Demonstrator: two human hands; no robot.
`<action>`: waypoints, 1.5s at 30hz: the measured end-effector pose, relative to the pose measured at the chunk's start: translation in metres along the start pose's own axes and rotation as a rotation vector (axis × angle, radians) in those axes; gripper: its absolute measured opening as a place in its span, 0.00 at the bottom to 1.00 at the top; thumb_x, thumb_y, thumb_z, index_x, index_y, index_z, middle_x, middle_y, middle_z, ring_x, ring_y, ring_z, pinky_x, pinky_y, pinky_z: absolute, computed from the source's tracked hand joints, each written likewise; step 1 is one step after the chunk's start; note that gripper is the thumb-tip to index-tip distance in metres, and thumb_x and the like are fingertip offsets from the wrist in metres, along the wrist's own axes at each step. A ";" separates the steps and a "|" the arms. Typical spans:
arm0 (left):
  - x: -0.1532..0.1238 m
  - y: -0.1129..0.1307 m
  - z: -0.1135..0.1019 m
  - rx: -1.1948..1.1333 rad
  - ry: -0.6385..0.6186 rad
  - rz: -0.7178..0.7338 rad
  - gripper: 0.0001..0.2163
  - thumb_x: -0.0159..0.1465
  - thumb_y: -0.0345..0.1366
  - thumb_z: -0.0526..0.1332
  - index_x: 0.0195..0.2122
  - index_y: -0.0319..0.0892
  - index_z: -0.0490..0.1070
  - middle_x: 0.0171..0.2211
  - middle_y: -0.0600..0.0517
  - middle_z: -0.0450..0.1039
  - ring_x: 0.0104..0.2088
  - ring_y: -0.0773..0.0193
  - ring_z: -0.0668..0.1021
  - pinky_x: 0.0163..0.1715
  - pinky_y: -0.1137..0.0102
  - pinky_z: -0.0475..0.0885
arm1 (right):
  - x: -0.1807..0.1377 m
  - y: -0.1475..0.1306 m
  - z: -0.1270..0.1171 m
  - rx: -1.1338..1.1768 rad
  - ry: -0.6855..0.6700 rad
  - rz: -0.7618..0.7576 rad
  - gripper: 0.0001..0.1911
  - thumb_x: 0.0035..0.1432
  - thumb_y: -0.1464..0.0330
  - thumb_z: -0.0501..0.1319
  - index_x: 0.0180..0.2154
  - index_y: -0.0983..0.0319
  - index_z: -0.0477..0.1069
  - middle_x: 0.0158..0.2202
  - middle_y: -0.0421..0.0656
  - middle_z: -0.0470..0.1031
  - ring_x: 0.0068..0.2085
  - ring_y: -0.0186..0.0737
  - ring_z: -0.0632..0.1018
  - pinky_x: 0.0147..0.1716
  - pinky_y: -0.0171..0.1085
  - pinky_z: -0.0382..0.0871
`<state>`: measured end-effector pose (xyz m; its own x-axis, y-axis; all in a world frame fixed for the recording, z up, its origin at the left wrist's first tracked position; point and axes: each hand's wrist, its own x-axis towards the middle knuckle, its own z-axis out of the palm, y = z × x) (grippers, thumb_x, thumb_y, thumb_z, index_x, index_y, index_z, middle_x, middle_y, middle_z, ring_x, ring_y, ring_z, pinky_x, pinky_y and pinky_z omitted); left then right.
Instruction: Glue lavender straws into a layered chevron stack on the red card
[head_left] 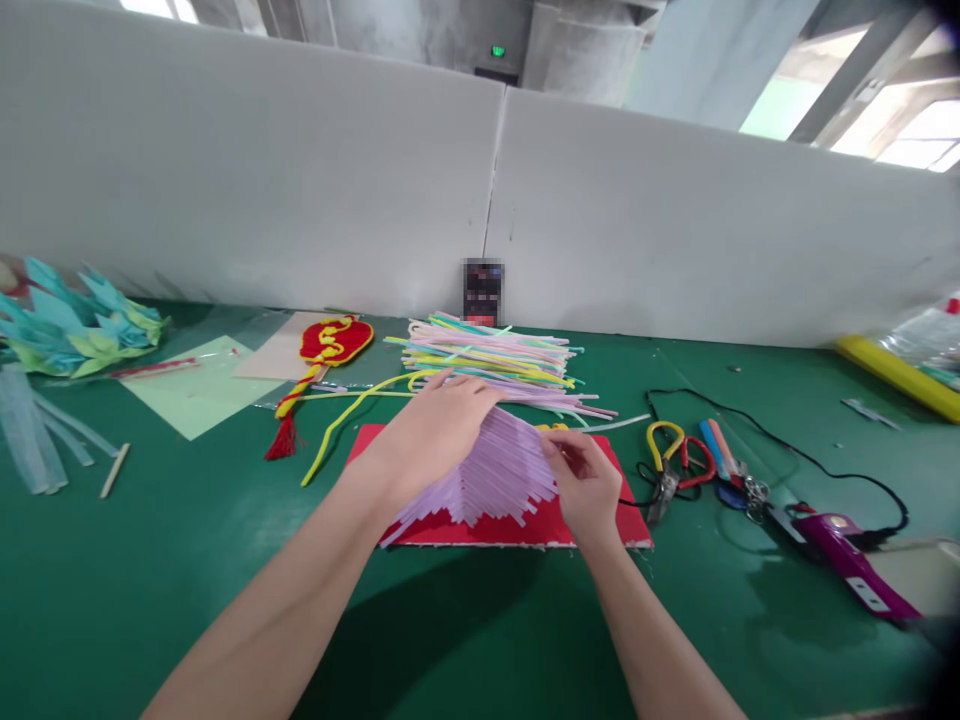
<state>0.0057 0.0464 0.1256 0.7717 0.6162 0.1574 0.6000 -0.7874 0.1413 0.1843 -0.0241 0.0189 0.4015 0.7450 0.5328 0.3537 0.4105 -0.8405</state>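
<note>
A fan-shaped piece made of lilac pipe cleaners (506, 465) lies over a red board (517, 533), its cut ends toward me. My left hand (442, 425) reaches across its upper left part, with the fingers bent over the top edge and the thumb hidden. At the right edge of the piece, my right hand (589, 480) has thumb and forefinger pinched together on the lilac stems. Just behind the hands lies a pile of loose pipe cleaners (487, 355) in pink, yellow, green and lilac. One yellow pipe cleaner (337, 425) sticks out bent to the left.
Scissors (664, 460) with yellow and red handles lie right of the board. Beyond are a keyring (754, 492) and a purple corded tool (855, 565). At left are a red-yellow tasselled ornament (335, 343), green paper (199, 385) and a blue-green paper craft (82, 320). A white partition (300, 180) stands behind.
</note>
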 end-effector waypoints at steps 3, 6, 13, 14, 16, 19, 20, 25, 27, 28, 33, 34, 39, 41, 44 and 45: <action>-0.001 0.002 -0.002 -0.030 -0.025 -0.002 0.22 0.60 0.19 0.48 0.53 0.41 0.68 0.53 0.48 0.70 0.55 0.59 0.69 0.58 0.57 0.57 | 0.000 -0.002 0.000 -0.015 0.007 0.028 0.04 0.56 0.66 0.62 0.33 0.59 0.74 0.31 0.41 0.78 0.33 0.37 0.77 0.33 0.37 0.72; 0.000 0.001 -0.003 -0.085 -0.033 0.019 0.21 0.60 0.20 0.48 0.51 0.41 0.69 0.52 0.49 0.71 0.54 0.60 0.70 0.57 0.58 0.58 | 0.000 -0.005 0.000 -0.017 0.013 0.051 0.04 0.56 0.65 0.63 0.33 0.58 0.75 0.30 0.41 0.78 0.33 0.37 0.77 0.33 0.37 0.72; 0.001 -0.005 -0.004 -0.149 -0.008 0.080 0.14 0.64 0.25 0.52 0.46 0.42 0.72 0.48 0.51 0.73 0.50 0.60 0.72 0.55 0.61 0.60 | 0.002 -0.005 0.001 -0.019 0.029 0.131 0.06 0.56 0.64 0.62 0.35 0.58 0.75 0.33 0.41 0.78 0.34 0.37 0.77 0.34 0.37 0.72; 0.000 -0.005 -0.005 -0.156 -0.007 0.088 0.14 0.64 0.25 0.52 0.47 0.42 0.71 0.49 0.51 0.73 0.50 0.60 0.72 0.55 0.62 0.59 | 0.002 -0.005 0.001 -0.018 0.018 0.146 0.07 0.56 0.64 0.62 0.36 0.58 0.75 0.34 0.42 0.78 0.35 0.37 0.78 0.34 0.37 0.73; -0.002 -0.005 -0.007 -0.166 -0.006 0.098 0.13 0.66 0.26 0.51 0.47 0.43 0.71 0.48 0.51 0.74 0.50 0.61 0.72 0.56 0.63 0.59 | 0.001 -0.005 0.002 -0.003 -0.020 0.165 0.08 0.55 0.64 0.63 0.37 0.58 0.74 0.36 0.42 0.78 0.38 0.38 0.78 0.36 0.37 0.73; -0.001 -0.003 -0.010 -0.179 0.005 0.087 0.11 0.67 0.28 0.51 0.43 0.43 0.73 0.43 0.52 0.75 0.45 0.62 0.73 0.53 0.63 0.60 | -0.001 -0.006 0.004 0.008 -0.064 0.159 0.09 0.53 0.64 0.64 0.38 0.57 0.74 0.37 0.42 0.78 0.39 0.39 0.78 0.39 0.38 0.74; 0.000 -0.002 -0.011 -0.180 0.012 0.078 0.11 0.67 0.29 0.51 0.41 0.43 0.73 0.42 0.52 0.75 0.44 0.62 0.74 0.52 0.64 0.62 | -0.001 -0.007 0.005 0.006 -0.065 0.153 0.09 0.53 0.65 0.65 0.38 0.57 0.74 0.37 0.42 0.78 0.38 0.39 0.78 0.39 0.38 0.74; 0.007 -0.001 -0.008 -0.140 0.040 0.045 0.09 0.66 0.29 0.53 0.34 0.40 0.73 0.36 0.50 0.75 0.40 0.60 0.74 0.46 0.63 0.64 | -0.001 -0.011 0.007 0.021 -0.037 0.165 0.09 0.52 0.65 0.65 0.38 0.57 0.74 0.37 0.42 0.78 0.38 0.38 0.78 0.39 0.39 0.74; 0.008 -0.002 -0.005 -0.148 0.040 0.051 0.09 0.66 0.28 0.53 0.33 0.40 0.72 0.35 0.51 0.75 0.40 0.60 0.74 0.45 0.64 0.65 | -0.001 -0.012 0.008 0.029 -0.036 0.183 0.09 0.52 0.64 0.65 0.38 0.57 0.74 0.37 0.42 0.78 0.38 0.39 0.78 0.39 0.39 0.74; 0.008 -0.003 -0.004 -0.159 0.044 0.056 0.08 0.65 0.28 0.54 0.33 0.40 0.72 0.35 0.51 0.75 0.40 0.61 0.74 0.44 0.64 0.65 | -0.001 -0.012 0.008 0.034 -0.037 0.188 0.10 0.52 0.64 0.65 0.38 0.57 0.74 0.37 0.42 0.78 0.38 0.39 0.78 0.39 0.39 0.74; 0.006 -0.007 -0.001 -0.229 0.079 0.085 0.08 0.65 0.28 0.55 0.39 0.43 0.73 0.40 0.52 0.76 0.42 0.61 0.74 0.43 0.66 0.66 | -0.001 -0.009 0.008 0.045 -0.024 0.189 0.10 0.51 0.64 0.65 0.37 0.57 0.74 0.36 0.42 0.79 0.37 0.38 0.79 0.39 0.39 0.75; 0.006 -0.007 -0.001 -0.240 0.084 0.086 0.08 0.64 0.28 0.55 0.39 0.44 0.73 0.40 0.53 0.75 0.42 0.61 0.74 0.42 0.67 0.66 | -0.001 -0.009 0.008 0.040 -0.025 0.191 0.10 0.51 0.64 0.65 0.37 0.57 0.74 0.36 0.42 0.79 0.37 0.39 0.79 0.39 0.39 0.75; 0.005 -0.004 -0.003 -0.260 0.094 0.053 0.08 0.62 0.27 0.54 0.36 0.43 0.72 0.37 0.54 0.75 0.37 0.63 0.74 0.36 0.70 0.65 | -0.001 -0.009 0.008 0.036 -0.032 0.196 0.10 0.52 0.63 0.65 0.38 0.58 0.74 0.37 0.42 0.79 0.38 0.39 0.79 0.40 0.40 0.75; 0.005 -0.003 -0.004 -0.260 0.100 0.044 0.08 0.62 0.27 0.54 0.34 0.43 0.71 0.36 0.54 0.75 0.35 0.63 0.74 0.34 0.70 0.65 | -0.001 -0.009 0.008 0.036 -0.032 0.196 0.10 0.52 0.63 0.65 0.38 0.57 0.74 0.36 0.42 0.79 0.38 0.39 0.79 0.40 0.40 0.75; 0.005 -0.002 -0.005 -0.254 0.103 0.046 0.08 0.62 0.26 0.54 0.33 0.43 0.71 0.34 0.55 0.75 0.34 0.64 0.74 0.33 0.70 0.64 | -0.001 -0.009 0.008 0.036 -0.037 0.189 0.09 0.52 0.64 0.65 0.37 0.57 0.74 0.36 0.42 0.78 0.37 0.38 0.79 0.39 0.39 0.75; 0.005 -0.002 -0.005 -0.249 0.104 0.047 0.08 0.62 0.26 0.54 0.33 0.43 0.71 0.34 0.55 0.75 0.33 0.64 0.73 0.33 0.70 0.63 | -0.002 -0.009 0.008 0.035 -0.040 0.186 0.09 0.52 0.64 0.65 0.37 0.58 0.74 0.36 0.42 0.78 0.37 0.38 0.78 0.39 0.39 0.75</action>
<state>0.0069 0.0511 0.1308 0.7637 0.5877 0.2671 0.4838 -0.7950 0.3659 0.1739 -0.0250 0.0251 0.4232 0.8298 0.3638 0.2460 0.2812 -0.9276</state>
